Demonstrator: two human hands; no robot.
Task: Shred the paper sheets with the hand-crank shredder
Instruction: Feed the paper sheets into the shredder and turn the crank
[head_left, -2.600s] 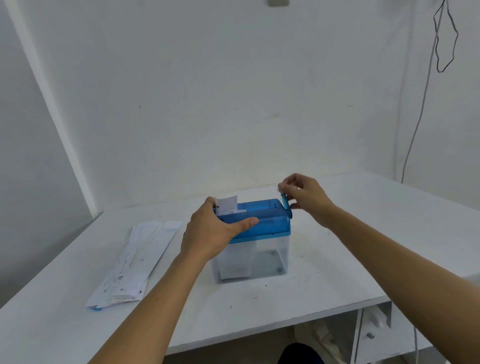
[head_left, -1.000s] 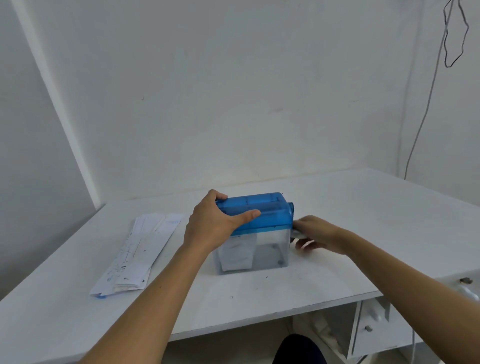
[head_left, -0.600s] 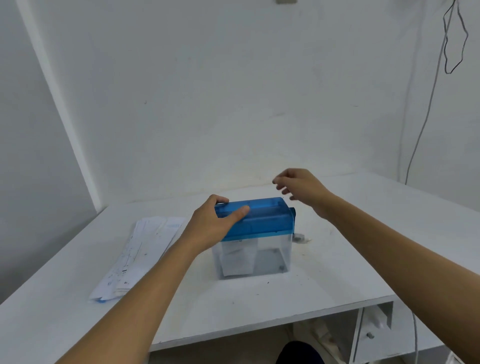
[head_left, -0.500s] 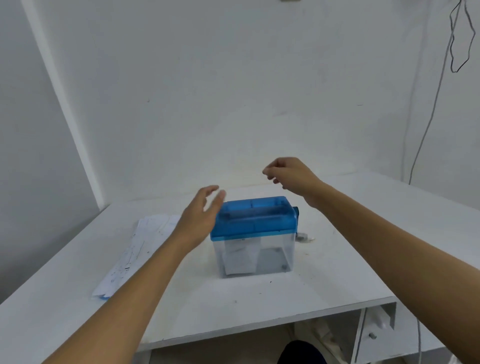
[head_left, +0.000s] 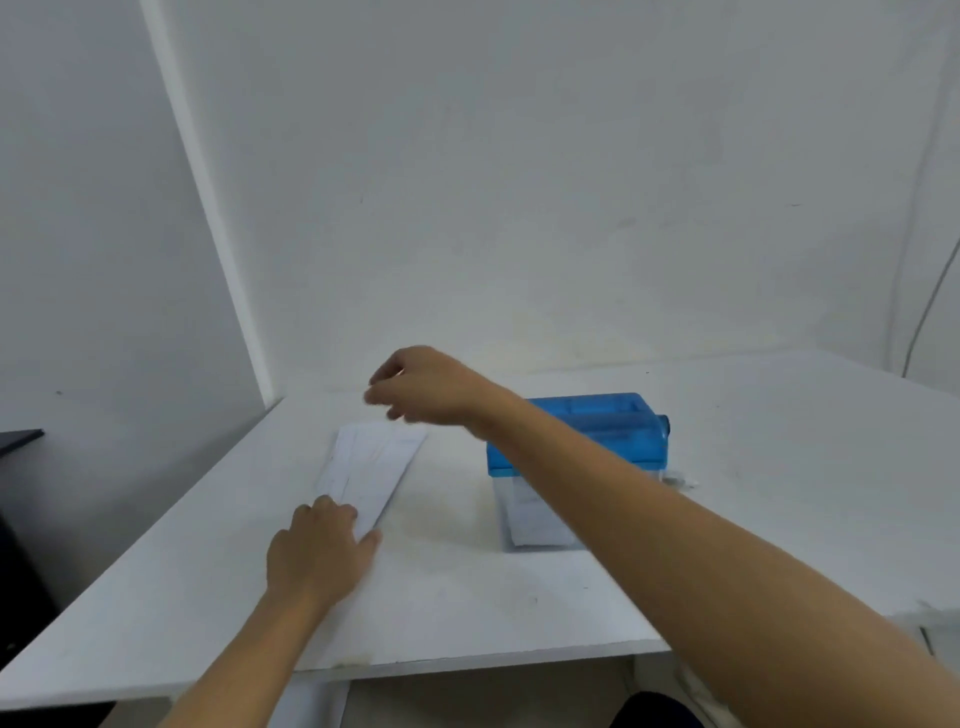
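The hand-crank shredder (head_left: 613, 426) has a blue lid and a clear bin holding white paper; it stands right of centre on the white table (head_left: 519, 597), partly behind my right forearm. A stack of narrow printed paper sheets (head_left: 371, 467) lies to its left. My left hand (head_left: 317, 553) rests on the near end of the stack, fingers spread flat. My right hand (head_left: 423, 387) hovers above the far end of the stack, fingers loosely curled, holding nothing that I can see.
White walls meet in a corner behind the table. A cable (head_left: 930, 306) hangs down the wall at far right. A dark object (head_left: 15, 439) sits at the left edge beyond the table. A small scrap (head_left: 680, 480) lies right of the shredder.
Both hands left the shredder and moved left to the paper stack; my left hand came down on its near end. The view turned left, so the shredder sits further right.
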